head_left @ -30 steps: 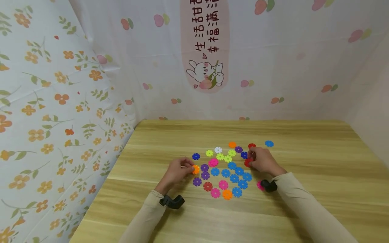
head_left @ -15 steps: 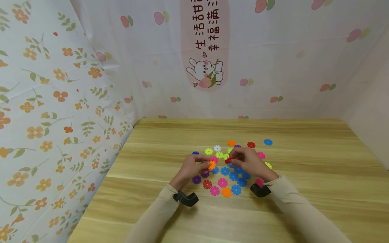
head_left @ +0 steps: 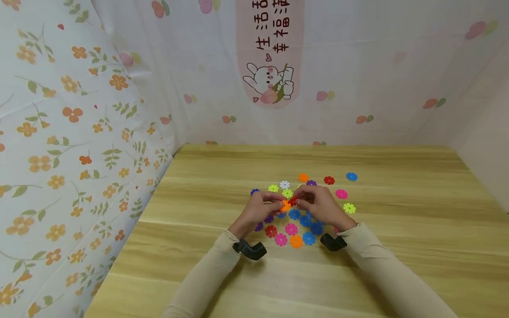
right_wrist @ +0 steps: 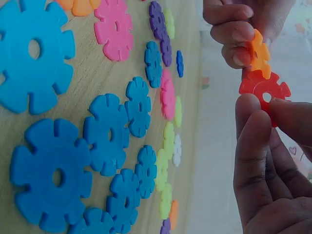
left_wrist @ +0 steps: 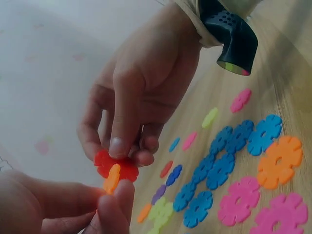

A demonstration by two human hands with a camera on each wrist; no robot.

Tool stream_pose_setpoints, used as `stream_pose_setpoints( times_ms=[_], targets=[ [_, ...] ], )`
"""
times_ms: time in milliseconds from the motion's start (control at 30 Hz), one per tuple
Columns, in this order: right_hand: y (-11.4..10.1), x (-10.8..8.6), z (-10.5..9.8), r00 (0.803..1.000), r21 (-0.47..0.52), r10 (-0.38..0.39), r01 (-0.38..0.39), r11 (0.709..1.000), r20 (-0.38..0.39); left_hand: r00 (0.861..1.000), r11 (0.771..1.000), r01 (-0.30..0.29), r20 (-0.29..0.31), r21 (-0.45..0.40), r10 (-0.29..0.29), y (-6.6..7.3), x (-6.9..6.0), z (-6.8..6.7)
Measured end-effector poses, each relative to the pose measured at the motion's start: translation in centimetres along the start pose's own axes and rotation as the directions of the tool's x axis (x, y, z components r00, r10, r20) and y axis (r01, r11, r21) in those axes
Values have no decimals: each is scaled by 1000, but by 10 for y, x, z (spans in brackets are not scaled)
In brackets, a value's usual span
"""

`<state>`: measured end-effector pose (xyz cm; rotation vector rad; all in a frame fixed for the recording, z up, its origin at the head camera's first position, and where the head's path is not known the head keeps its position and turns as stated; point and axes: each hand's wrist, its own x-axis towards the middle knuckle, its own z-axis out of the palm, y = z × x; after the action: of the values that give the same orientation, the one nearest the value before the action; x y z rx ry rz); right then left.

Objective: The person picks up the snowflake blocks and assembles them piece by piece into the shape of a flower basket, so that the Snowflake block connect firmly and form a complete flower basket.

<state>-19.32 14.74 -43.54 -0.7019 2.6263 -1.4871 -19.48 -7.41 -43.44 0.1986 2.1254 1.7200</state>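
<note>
Above the scattered pieces, my left hand (head_left: 258, 211) pinches an orange notched disc (head_left: 285, 206) between thumb and fingers. My right hand (head_left: 323, 204) pinches a red notched disc (head_left: 293, 201) the same way. The two discs meet edge to edge: in the right wrist view the orange disc (right_wrist: 260, 53) stands crosswise at the rim of the red disc (right_wrist: 261, 90). From the left wrist view the orange disc (left_wrist: 113, 178) overlaps the front of the red disc (left_wrist: 127, 169). How deep the slots engage, I cannot tell.
Loose notched discs lie flat on the wooden table (head_left: 397, 265): several blue discs (right_wrist: 51, 175), pink discs (left_wrist: 239, 201), a white disc (head_left: 284, 184), and yellow-green, purple, red and orange ones. A blue disc (head_left: 351, 176) lies far right. Patterned curtains stand behind and at the left.
My left hand has moved right with the orange disc. My right hand has lifted the red disc and brought it left, so the two discs now meet over the table.
</note>
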Motion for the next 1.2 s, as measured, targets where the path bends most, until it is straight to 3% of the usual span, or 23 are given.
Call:
stream_pose_setpoints(
  times_ms=[300, 500, 633, 767, 833, 967, 1067, 1200],
  targets=[
    [-9, -2, 4, 996, 12, -36, 37, 999, -76, 998, 999, 0, -61, -40, -2, 3, -1, 8],
    [-12, 1, -12, 999, -167, -33, 30, 985, -16, 1000, 995, 7, -22, -98, -9, 4, 2, 2],
    [-8, -10, -32, 994, -329, 91, -68, 942, 53, 1000, 992, -2, 30, -129, 6, 1, -1, -5],
    [-3, -23, -37, 966, -482, 210, -115, 869, 150, 996, 989, 4, 87, -146, 9, -5, -3, -10],
    [1, -26, -34, 962, -538, 220, -100, 837, 163, 995, 988, 4, 98, -157, 12, -6, -3, -12],
    [9, -27, -28, 972, -598, 198, -83, 797, 129, 994, 989, -11, 105, -149, 26, -7, -3, -13],
    [13, -27, -27, 971, -582, 209, -105, 807, 114, 991, 991, -24, 126, -133, 41, -7, -3, -11],
    [17, -25, -30, 969, -495, 207, -117, 861, 131, 990, 990, -18, 137, -140, 38, -8, -3, -8]
  ],
)
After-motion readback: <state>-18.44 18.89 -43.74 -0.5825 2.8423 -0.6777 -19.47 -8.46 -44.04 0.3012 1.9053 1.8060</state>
